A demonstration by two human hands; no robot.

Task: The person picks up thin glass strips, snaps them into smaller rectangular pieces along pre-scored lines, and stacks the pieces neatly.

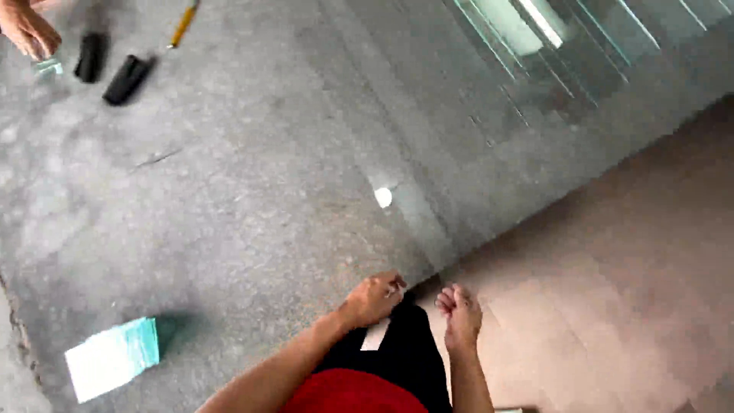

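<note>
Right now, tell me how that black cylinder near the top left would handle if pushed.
The black cylinder looks round and lies on its side on the flat grey table, so it would probably roll. It seems small, likely light. Its dark surface looks smooth, perhaps slippery; blur hides detail.

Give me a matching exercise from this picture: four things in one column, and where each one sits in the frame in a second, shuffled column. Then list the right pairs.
Things:
1. stack of pale green glass pieces
2. two black cylinders
3. large glass sheets
4. left hand

Places:
A. top right, lying flat and overlapping
B. bottom centre, at the table edge, beside the right hand
C. bottom left, on the grey table
D. top left, near another person's hand

Pairs: 1-C, 2-D, 3-A, 4-B
</note>
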